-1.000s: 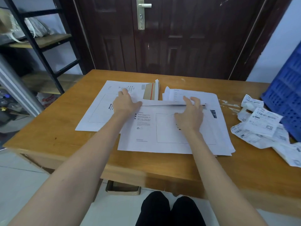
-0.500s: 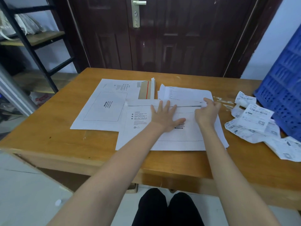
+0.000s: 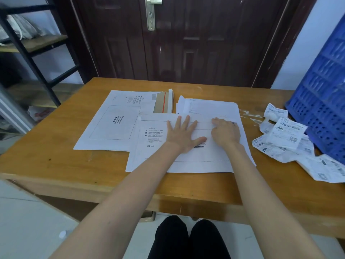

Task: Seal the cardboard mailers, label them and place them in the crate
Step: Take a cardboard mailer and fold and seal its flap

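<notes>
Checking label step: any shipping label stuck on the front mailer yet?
No. The front mailer shows only its printed box; the shipping labels lie loose beside the blue crate.

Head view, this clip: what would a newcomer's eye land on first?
Two bare hands pressing the white mailer at the table's middle: the left hand lies flat with fingers spread, while the right hand presses its curled fingertips along the folded flap. Next comes the blue crate tilted at the right edge, with a heap of crumpled shipping labels beside it. A second mailer lies further left.

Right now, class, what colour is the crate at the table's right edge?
Blue, with perforated walls; the crate shows in the head view.
</notes>
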`<state>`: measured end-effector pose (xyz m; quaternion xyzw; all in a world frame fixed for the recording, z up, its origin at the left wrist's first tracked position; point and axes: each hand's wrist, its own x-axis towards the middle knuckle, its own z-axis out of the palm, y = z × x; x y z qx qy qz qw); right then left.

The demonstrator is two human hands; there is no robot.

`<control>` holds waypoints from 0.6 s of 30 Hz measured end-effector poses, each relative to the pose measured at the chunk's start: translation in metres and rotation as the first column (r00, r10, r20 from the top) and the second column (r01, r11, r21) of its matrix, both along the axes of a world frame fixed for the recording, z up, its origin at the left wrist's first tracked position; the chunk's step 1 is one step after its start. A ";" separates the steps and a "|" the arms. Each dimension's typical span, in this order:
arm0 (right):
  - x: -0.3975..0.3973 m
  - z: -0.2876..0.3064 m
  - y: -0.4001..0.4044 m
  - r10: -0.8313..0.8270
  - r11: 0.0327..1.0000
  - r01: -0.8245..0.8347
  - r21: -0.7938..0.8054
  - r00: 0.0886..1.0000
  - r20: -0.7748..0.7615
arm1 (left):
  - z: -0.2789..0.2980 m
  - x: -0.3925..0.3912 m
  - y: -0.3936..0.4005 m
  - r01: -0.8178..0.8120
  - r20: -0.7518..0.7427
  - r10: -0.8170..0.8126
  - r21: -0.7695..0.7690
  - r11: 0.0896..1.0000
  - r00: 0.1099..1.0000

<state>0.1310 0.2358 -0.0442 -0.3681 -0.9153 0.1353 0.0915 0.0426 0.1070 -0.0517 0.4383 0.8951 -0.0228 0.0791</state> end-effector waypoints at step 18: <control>0.035 0.023 0.017 -0.006 0.956 -0.138 -0.259 0.873 -0.488 | 0.030 -0.004 0.017 -0.029 0.042 0.023 0.164 0.986 0.999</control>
